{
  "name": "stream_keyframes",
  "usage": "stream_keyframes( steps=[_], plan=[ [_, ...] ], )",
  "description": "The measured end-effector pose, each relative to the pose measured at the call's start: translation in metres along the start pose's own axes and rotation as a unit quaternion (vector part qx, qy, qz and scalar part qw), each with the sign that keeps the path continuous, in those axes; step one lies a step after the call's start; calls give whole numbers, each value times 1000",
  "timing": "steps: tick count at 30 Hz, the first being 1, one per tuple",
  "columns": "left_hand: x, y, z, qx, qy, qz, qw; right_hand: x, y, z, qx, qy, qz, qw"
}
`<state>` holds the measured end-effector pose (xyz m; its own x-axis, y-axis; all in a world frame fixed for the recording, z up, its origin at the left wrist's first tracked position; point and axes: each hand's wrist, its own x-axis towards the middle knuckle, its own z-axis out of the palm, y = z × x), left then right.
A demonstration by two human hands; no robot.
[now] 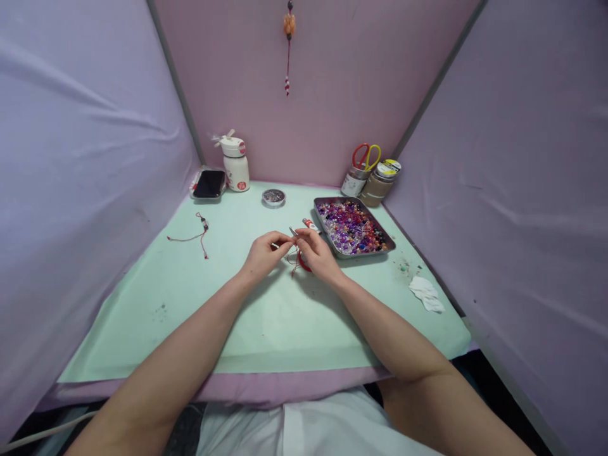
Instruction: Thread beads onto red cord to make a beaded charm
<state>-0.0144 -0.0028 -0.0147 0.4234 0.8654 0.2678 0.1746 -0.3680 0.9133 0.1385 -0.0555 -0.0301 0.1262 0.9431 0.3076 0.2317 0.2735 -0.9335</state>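
Pinching a thin red cord at its upper end, the left hand is meeting the right hand fingertip to fingertip above the middle of the table. The right hand is also grasping red-handled scissors, their metal tip poking out above its fingers and their red loop showing under the palm. Loops of the cord are dangling below the fingertips. Just beyond the right hand, a small red-and-white cylinder is lying beside a metal tray that is holding purple, clear, red and amber beads. Farther out, a round dish is sitting near the back edge, and a beaded red cord piece is lying to the left. A white bottle is bearing a round red emblem and red lettering too small to read surely; a black-screened phone is resting beside it. At the back right, a brown jar is showing a yellow-and-white lid label with illegible dark print, next to a labelled container that is holding red and yellow handles.
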Motion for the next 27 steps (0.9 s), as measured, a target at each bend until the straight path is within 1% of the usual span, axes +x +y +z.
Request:
stream_keyframes(
  steps=[2,5,9,13,15,21,23,27],
  plan=[
    [0,0,0,3,5,7,1000,0,-1,1,24,-28,45,998],
    [1,0,-1,-10,6,-23,1000,1,-4,0,24,-60,84,994],
    [3,3,-5,-44,-13,-85,995,1,-8,-2,28,-49,83,995],
    [4,6,-7,-81,-20,-113,990,1,-9,-3,32,-47,76,995],
    [3,7,-7,-84,-22,-116,989,2,-10,-3,31,-46,75,996],
    [3,8,-7,-64,-14,-96,993,2,-11,-2,54,-53,82,994],
    [3,7,-7,-71,-13,-99,992,1,-9,-2,87,-71,99,989],
    [4,5,-6,-83,-20,-102,991,1,-8,-1,153,-108,165,968]
  ],
)
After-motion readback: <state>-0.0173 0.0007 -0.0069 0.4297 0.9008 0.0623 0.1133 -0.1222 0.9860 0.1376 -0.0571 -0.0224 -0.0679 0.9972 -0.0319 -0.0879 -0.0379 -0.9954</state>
